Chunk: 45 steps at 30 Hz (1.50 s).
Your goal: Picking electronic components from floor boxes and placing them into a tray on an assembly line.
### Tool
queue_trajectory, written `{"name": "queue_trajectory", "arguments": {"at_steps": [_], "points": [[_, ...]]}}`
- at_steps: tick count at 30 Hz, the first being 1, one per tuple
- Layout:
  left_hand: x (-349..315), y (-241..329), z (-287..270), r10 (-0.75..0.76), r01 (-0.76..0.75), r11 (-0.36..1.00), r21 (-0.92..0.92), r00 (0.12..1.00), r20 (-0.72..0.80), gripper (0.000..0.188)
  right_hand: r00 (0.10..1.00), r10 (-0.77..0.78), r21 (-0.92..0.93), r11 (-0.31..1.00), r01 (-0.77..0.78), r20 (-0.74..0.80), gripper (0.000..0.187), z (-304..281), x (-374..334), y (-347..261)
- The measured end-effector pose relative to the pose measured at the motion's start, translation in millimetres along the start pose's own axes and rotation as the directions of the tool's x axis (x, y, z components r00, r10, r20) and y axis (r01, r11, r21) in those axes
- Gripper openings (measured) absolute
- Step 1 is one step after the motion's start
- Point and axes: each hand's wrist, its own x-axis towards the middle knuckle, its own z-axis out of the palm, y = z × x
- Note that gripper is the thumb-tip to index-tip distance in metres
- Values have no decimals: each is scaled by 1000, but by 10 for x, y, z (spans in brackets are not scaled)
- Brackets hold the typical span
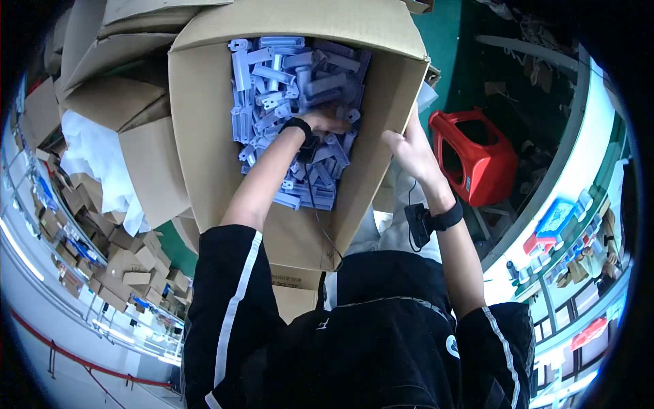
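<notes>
Cardboard box [204, 102] stands open in front of the person, its inside heaped with pale blue plastic parts [300, 75]. Left hand [327, 121] reaches down into the box and lies on the pile, fingers buried among the parts, so I cannot tell whether it grips one. Right hand [409, 151] clasps the box's near right wall at the rim. Just beyond the right hand, a red plastic stool [477, 160] sits on the green floor.
</notes>
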Motion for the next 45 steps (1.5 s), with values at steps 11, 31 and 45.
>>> {"name": "queue_trajectory", "arguments": {"at_steps": [11,31,45], "points": [[-535,142,47,-140,35,924,380,957,254,94,998,66,-48,997,-66,-5,73,56,-66,28],[-3576,58,1566,-85,71,996,-54,933,-349,35,885,-367,-734,509,449,287,71,838,-707,-816],[-3937,328,1541,84,-432,902,25,119,-989,15,839,109,-774,462,432,533,34,1437,-629,124]]}}
